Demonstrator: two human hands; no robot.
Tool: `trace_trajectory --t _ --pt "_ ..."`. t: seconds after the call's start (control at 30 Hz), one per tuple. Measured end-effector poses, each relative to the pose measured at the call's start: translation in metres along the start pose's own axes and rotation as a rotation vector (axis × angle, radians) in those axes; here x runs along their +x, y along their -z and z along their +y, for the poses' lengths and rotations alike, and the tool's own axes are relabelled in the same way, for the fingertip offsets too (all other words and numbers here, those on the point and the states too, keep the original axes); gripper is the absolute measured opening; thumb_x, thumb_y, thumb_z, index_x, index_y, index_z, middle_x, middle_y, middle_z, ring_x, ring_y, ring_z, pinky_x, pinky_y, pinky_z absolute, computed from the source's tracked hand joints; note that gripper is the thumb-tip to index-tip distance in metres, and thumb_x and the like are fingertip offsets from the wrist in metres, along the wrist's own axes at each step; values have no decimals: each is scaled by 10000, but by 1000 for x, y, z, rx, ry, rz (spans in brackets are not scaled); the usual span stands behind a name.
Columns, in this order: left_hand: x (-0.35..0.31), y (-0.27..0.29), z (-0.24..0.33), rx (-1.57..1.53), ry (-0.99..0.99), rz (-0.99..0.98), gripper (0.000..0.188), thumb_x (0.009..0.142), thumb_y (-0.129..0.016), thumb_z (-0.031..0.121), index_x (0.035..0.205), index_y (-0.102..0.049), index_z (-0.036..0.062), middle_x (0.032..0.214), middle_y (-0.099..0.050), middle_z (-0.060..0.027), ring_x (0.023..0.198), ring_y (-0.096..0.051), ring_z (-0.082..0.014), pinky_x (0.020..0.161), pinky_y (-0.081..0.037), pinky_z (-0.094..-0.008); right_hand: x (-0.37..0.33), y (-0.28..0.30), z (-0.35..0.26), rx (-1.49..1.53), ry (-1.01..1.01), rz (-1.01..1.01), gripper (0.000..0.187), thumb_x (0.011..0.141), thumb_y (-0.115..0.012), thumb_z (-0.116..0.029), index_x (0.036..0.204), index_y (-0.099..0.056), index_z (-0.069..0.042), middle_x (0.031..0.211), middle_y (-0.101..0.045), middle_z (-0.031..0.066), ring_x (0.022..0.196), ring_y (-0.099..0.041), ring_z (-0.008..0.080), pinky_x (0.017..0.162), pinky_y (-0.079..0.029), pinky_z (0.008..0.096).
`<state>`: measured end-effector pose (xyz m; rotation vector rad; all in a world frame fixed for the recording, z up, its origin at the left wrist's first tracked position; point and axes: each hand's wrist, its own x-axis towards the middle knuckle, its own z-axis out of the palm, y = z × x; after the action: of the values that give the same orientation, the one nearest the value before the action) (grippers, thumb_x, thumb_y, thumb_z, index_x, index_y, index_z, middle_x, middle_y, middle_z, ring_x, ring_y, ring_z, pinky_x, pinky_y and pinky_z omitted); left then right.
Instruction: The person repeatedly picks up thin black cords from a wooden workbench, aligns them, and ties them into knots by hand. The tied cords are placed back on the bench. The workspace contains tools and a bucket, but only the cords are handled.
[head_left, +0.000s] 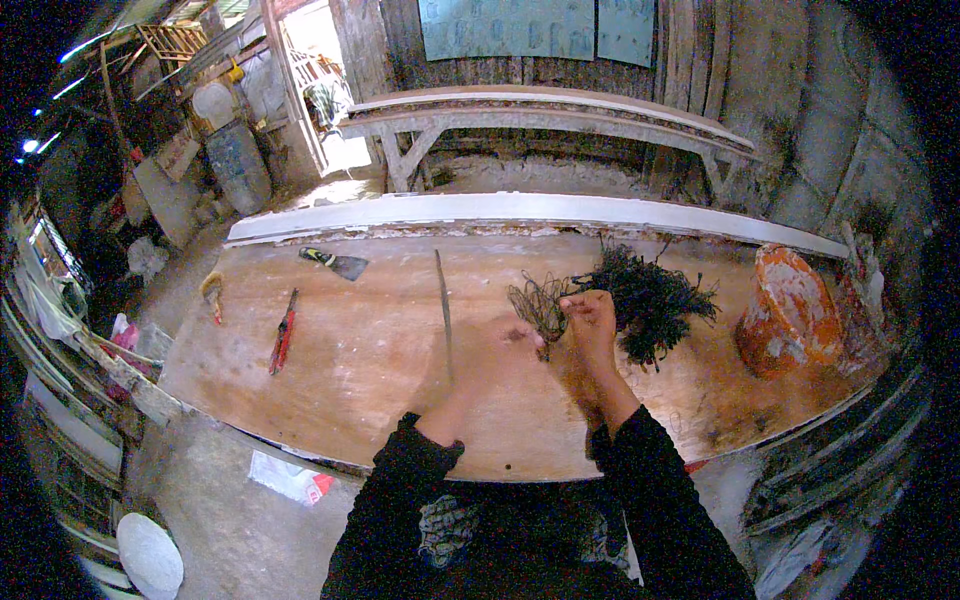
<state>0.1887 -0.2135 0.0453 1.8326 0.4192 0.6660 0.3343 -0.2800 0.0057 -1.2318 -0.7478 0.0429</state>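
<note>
Smth wd tabletop, rough strands

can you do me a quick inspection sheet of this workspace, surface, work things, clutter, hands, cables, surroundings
surface: stained wooden table
work things: tan strands between the hands; dark bundle to their right
clutter: brush, red tool, scraper and thin strip at left; white-smeared orange container at right
hands: left hand blurred near the strands, grip unclear; right hand with fingertips close together at their edge, hold unclear
cables: nothing seen
surroundings: white board along the far edge, bench beyond, bright doorway at back left
</note>
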Motion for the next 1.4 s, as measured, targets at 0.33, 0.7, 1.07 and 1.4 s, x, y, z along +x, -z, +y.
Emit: trace_trajectory --t 0.33,0.7,1.07,1.4 --pt "25 37 -59 52 67 623 123 675 -615 130 721 -592 18 631 -565 -40 570 -511 -100 539 -408 -232 -38 -21 -55 -73 179 -682 122 717 -584 -137 798 -595 -46 942 -417 67 921 -409 185 788 -357 282" --pt "20 37 -68 232 -63 570 49 698 -596 65 736 -598 33 695 -605 -51 622 -559 -120 583 -447 -242 -52 -30 -47 165 -10 -915 174 715 -580 -70 881 -575 -18 985 -474 97 904 -480 206 724 -417 297" --pt "17 19 -43 309 -215 348 90 690 -594 111 734 -604 32 736 -568 -90 679 -542 -180 602 -425 -277 -23 -15 -47 -82 20 -440 56 712 -546 -48 661 -522 -47 687 -551 71 608 -520 178 561 -414 294" --pt "-16 -25 -1 -342 52 -289 128 697 -558 101 809 -521 52 680 -525 -12 604 -517 -131 552 -426 -256 7 -5 -26 -397 148 4 92 666 -592 -32 668 -500 -43 611 -487 34 535 -433 103 505 -371 234"
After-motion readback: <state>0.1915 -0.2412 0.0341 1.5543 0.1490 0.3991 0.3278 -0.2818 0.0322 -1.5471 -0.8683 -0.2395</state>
